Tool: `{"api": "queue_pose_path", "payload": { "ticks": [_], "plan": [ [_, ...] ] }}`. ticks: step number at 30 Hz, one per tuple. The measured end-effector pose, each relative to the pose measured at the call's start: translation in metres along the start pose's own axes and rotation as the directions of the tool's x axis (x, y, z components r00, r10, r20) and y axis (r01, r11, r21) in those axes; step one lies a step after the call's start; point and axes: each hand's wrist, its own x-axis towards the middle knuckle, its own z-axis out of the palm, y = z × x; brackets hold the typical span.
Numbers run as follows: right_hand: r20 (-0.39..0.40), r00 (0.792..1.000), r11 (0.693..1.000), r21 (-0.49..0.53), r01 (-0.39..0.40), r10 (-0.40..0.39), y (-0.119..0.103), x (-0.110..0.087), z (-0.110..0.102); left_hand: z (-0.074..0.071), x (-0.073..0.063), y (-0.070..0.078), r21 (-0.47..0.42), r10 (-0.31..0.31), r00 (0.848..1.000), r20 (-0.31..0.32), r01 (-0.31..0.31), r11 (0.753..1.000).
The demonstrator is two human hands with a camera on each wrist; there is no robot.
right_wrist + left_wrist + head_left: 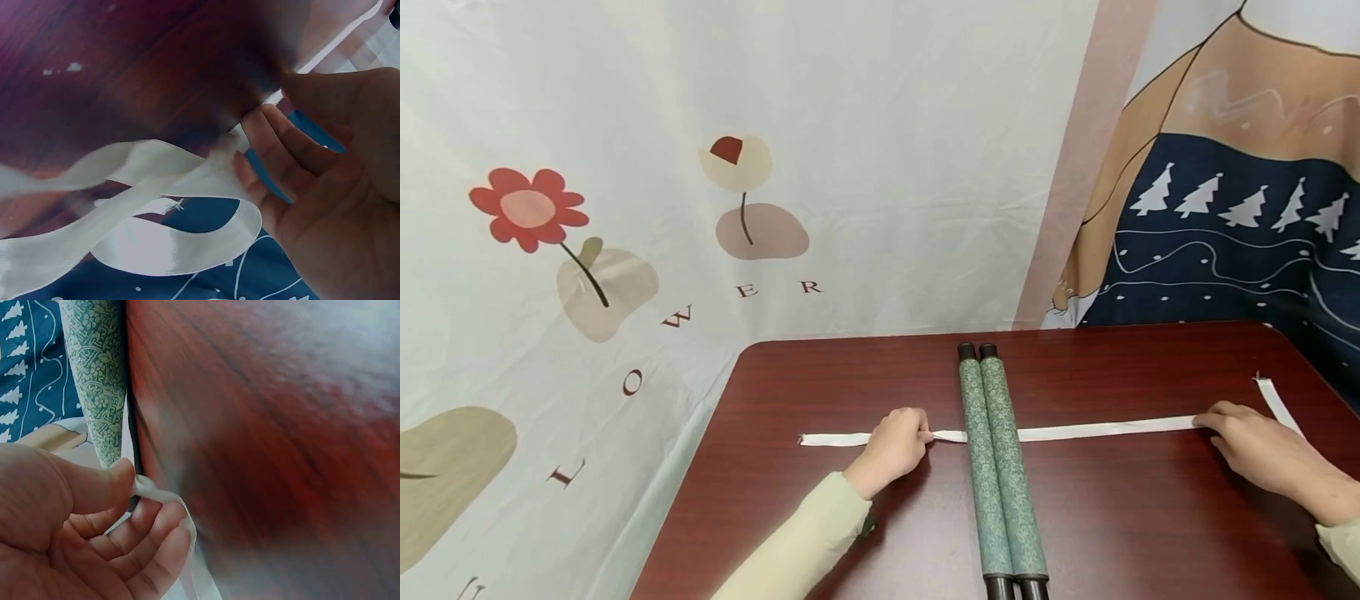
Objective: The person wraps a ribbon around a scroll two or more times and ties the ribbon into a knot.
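Note:
Two rolled scrolls, a left scroll (pixel 979 475) and a right scroll (pixel 1013 467), lie side by side, covered in green patterned fabric with black end knobs. A long white ribbon (pixel 1105 431) runs crosswise beneath them. Just left of the scrolls, my left hand (pixel 891 450) pinches the ribbon between thumb and fingers; the left wrist view shows the ribbon (pixel 164 495) twisted at the fingertips. Toward the table's right side, my right hand (pixel 1262 446) pinches the other stretch. Loose loops of ribbon (pixel 144 250) hang beside that hand in the right wrist view.
The dark red wooden table (pixel 1112 517) has rounded far corners. Behind it hangs a pale curtain (pixel 887 167) printed with flowers and letters. On the right the cloth shows a navy section (pixel 1210 250) with white trees.

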Motion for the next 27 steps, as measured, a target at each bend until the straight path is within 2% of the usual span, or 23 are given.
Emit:
{"api": "queue_pose_path", "payload": {
  "ticks": [3, 7, 14, 18, 27],
  "plan": [
    [-0.002, 1.000, 1.000, -0.010, 0.004, -0.004, 0.002, 0.000, 0.000, -0.003, -0.004, -0.004, -0.035, -0.022, 1.000, -0.009, 0.021, 0.999],
    [-0.008, 1.000, 0.999, 0.032, -0.009, 0.009, 0.004, 0.001, 0.000, -0.007, -0.009, -0.010, -0.070, -0.041, 0.999, -0.030, 0.038, 0.997],
    [-0.116, 0.993, 0.995, 0.102, -0.011, 0.023, 0.010, 0.001, 0.005, -0.014, -0.013, -0.024, -0.079, -0.049, 0.998, -0.046, 0.046, 0.996],
    [-0.087, 0.993, 0.994, 0.083, -0.068, 0.075, 0.014, 0.001, 0.003, -0.015, -0.014, -0.028, -0.072, -0.048, 0.998, -0.044, 0.044, 0.996],
    [-0.005, 0.994, 0.994, 0.032, -0.106, 0.106, 0.020, -0.001, 0.000, -0.021, -0.014, -0.033, -0.084, -0.031, 0.999, -0.038, 0.028, 0.996]
  ]
}}
